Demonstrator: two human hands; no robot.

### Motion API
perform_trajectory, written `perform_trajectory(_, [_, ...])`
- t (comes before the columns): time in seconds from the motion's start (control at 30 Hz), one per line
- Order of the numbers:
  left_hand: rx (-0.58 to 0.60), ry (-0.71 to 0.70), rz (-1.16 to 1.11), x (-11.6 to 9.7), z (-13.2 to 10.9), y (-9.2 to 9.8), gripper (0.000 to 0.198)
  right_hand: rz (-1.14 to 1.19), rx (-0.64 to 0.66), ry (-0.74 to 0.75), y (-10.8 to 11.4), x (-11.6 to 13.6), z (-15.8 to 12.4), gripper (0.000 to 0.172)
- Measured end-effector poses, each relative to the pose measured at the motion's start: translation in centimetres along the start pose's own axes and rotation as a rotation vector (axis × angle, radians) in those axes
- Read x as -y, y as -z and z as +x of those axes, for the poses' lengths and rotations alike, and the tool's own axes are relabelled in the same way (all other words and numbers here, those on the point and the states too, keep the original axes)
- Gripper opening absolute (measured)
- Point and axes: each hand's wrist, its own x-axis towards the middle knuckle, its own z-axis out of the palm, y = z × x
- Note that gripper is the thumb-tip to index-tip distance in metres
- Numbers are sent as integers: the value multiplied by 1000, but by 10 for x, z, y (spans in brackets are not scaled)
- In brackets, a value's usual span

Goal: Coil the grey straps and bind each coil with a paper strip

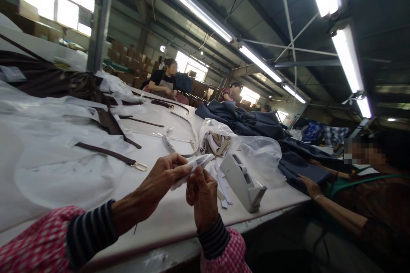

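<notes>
Low over the table, my left hand (162, 179) pinches a piece of clear and white plastic film (202, 160) between thumb and fingers. Close beside it, my right hand (205, 196) is closed with its thumb up against the same film. Whether anything else is inside the film I cannot make out. Just right of my hands lie white paper strips (225, 187) and a grey tape dispenser (240, 181). Behind them sits a clear bag holding tan and brown bands (217, 143). A long strap in plastic wrap (192, 130) curves beyond my fingers.
Dark brown belts, one with a gold buckle (140, 166), lie at left among plastic sheets (64, 175). Navy cloth (246, 121) is heaped at the back right. A co-worker's hand (310, 187) rests on navy cloth at right. Other people stand across the table.
</notes>
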Motion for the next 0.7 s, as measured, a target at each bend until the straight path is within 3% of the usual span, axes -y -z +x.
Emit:
perform_trajectory(0.13, [10, 84, -37, 0, 2, 2, 42, -178, 36, 50, 15, -11, -2, 44])
perform_trajectory(0.23, [-9, 122, -22, 1, 4, 3, 43, -400, -29, 133, 29, -6, -10, 41])
perform_trajectory(0.3, [-28, 132, -2, 1, 5, 3, 40, -629, -89, 366, 36, 8, -17, 28])
perform_trajectory(0.37, [-30, 118, 21, 2, 4, 2, 36, -913, -52, 699, 38, 26, -20, 8])
perform_trajectory(0.47, [12, 96, 5, 4, -1, -2, 31, -1287, 194, 1071, 37, 49, -19, 30])
perform_trajectory(0.57, [28, 115, -33, 7, -9, -7, 24, -1478, 361, 1206, 36, 54, -16, 37])
perform_trajectory(0.7, [55, 118, -22, 11, -18, -8, 14, -1633, 374, 1313, 38, 42, -13, 32])
